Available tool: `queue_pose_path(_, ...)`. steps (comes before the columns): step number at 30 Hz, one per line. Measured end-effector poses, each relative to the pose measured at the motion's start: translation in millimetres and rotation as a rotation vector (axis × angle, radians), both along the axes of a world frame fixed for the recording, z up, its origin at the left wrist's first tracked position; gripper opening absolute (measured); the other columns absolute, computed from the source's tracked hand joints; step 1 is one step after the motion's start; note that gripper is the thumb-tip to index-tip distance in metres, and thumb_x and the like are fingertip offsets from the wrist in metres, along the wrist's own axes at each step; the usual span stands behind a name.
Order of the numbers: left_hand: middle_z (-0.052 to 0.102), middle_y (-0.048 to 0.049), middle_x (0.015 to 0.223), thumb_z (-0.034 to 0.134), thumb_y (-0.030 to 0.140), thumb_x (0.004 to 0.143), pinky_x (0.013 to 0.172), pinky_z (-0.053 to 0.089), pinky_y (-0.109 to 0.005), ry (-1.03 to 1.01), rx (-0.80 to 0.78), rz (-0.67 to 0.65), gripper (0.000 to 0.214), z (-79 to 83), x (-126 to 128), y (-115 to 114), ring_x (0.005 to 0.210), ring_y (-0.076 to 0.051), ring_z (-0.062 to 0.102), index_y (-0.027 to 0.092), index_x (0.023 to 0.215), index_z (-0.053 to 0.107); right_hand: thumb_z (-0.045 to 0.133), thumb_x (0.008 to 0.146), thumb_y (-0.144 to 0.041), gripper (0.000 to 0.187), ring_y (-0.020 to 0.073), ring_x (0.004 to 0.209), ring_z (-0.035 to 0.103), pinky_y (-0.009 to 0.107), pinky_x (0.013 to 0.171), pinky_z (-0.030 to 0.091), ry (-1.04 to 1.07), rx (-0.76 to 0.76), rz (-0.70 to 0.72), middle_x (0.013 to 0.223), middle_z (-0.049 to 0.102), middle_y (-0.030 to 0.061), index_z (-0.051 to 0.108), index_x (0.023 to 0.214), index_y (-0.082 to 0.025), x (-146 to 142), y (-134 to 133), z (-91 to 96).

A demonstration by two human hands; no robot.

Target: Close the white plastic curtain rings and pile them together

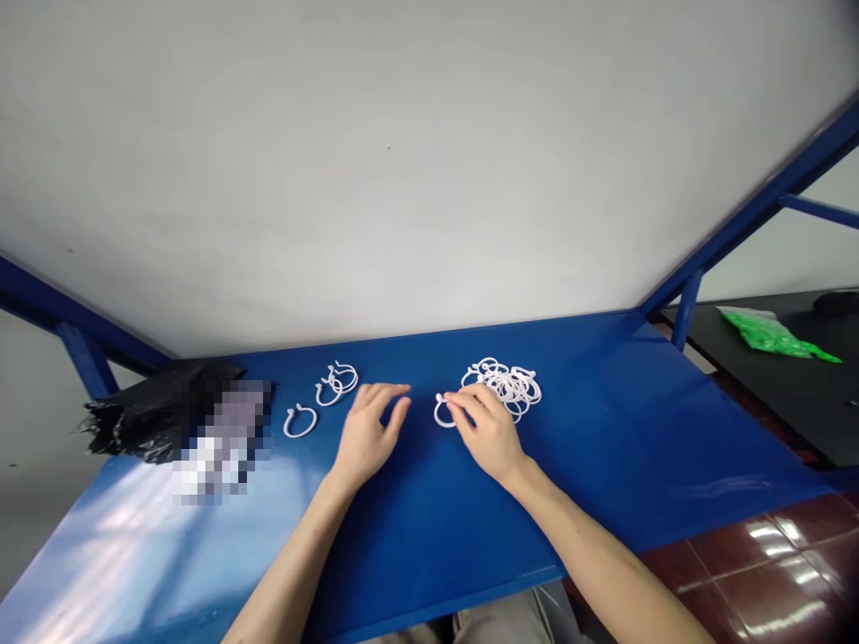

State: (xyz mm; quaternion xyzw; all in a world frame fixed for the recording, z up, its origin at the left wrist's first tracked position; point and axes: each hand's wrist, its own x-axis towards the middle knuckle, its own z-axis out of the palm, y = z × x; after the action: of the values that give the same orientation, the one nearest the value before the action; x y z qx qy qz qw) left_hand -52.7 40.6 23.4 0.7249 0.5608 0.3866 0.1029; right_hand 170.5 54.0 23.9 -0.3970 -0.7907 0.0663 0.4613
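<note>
Between the thumb and fingers of my right hand (489, 431) is a white plastic ring (439, 413) with small knobs at its gap. Just behind that hand lies a pile of similar white rings (514, 385), tangled over one another. My left hand (370, 431) hovers over the blue table, thumb and fingers apart, holding nothing. To its left, a single open ring (300, 422) lies flat, and a small group of rings (337, 383) rests a little farther back.
A black plastic bag (154, 407) lies on the left of the blue table (429, 510), beside a pixelated patch. Blue metal bars (691, 304) frame both sides, and a pale wall rises behind. At right, a green packet (771, 335) sits on a black surface.
</note>
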Motion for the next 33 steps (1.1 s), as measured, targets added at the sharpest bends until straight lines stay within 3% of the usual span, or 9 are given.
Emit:
queue_pose_path(4, 0.067, -0.0144, 0.121, 0.05, 0.033, 0.097, 0.1, 0.045, -0.048, 0.228, 0.107, 0.433, 0.034, -11.4, -32.9, 14.5, 0.115, -0.031, 0.055, 0.017, 0.122, 0.067, 0.054, 0.101, -0.025, 0.022, 0.0208, 0.087, 0.064, 0.036, 0.078, 0.055, -0.039, 0.034, -0.272, 0.097, 0.069, 0.0084, 0.074, 0.11, -0.022, 30.4, 20.5, 7.9)
queue_pose_path(8, 0.064, -0.0158, 0.129, 0.047, 0.034, 0.098, 0.096, 0.044, -0.05, 0.385, 0.012, 0.601, 0.04, -20.9, -50.5, 21.6, 0.119, -0.036, 0.05, 0.016, 0.129, 0.065, 0.053, 0.1, -0.028, 0.022, 0.0243, 0.088, 0.062, 0.04, 0.082, 0.051, -0.093, -0.043, -0.477, 0.097, 0.071, 0.0086, 0.072, 0.107, -0.019, 61.7, 37.6, 9.2)
queue_pose_path(12, 0.067, -0.0131, 0.124, 0.047, 0.036, 0.098, 0.093, 0.044, -0.049, 0.45, -0.055, 0.615, 0.036, -23.1, -52.3, 20.9, 0.116, -0.036, 0.05, 0.019, 0.115, 0.073, 0.056, 0.096, -0.027, 0.018, 0.0258, 0.086, 0.059, 0.039, 0.08, 0.047, -0.149, -0.133, -0.532, 0.091, 0.072, 0.0076, 0.071, 0.094, -0.019, 78.0, 45.4, 7.0)
queue_pose_path(16, 0.068, -0.0105, 0.119, 0.049, 0.038, 0.097, 0.09, 0.043, -0.047, 0.48, -0.09, 0.607, 0.031, -19.4, -52.1, 18.4, 0.113, -0.034, 0.051, 0.023, 0.105, 0.075, 0.056, 0.093, -0.026, 0.016, 0.0256, 0.086, 0.058, 0.038, 0.082, 0.045, -0.171, -0.189, -0.489, 0.088, 0.072, 0.0066, 0.071, 0.09, -0.021, 80.5, 45.6, 7.5)
queue_pose_path(23, 0.07, -0.0114, 0.113, 0.046, 0.038, 0.098, 0.084, 0.042, -0.044, 0.544, -0.192, 0.537, 0.033, -13.0, -52.5, 15.2, 0.105, -0.033, 0.055, 0.021, 0.111, 0.072, 0.056, 0.092, -0.028, 0.017, 0.0268, 0.092, 0.057, 0.039, 0.084, 0.044, -0.213, -0.239, -0.461, 0.095, 0.072, 0.0071, 0.073, 0.093, -0.022, 79.1, 42.6, 9.7)
queue_pose_path(33, 0.076, -0.0088, 0.098, 0.052, 0.036, 0.094, 0.086, 0.041, -0.044, 0.358, -0.082, 0.44, 0.024, -11.1, -53.9, 14.1, 0.098, -0.032, 0.059, 0.025, 0.103, 0.071, 0.058, 0.095, -0.03, 0.019, 0.0289, 0.099, 0.055, 0.047, 0.089, 0.049, -0.118, -0.082, -0.465, 0.1, 0.069, 0.0102, 0.074, 0.098, -0.021, 74.4, 42.1, 7.4)
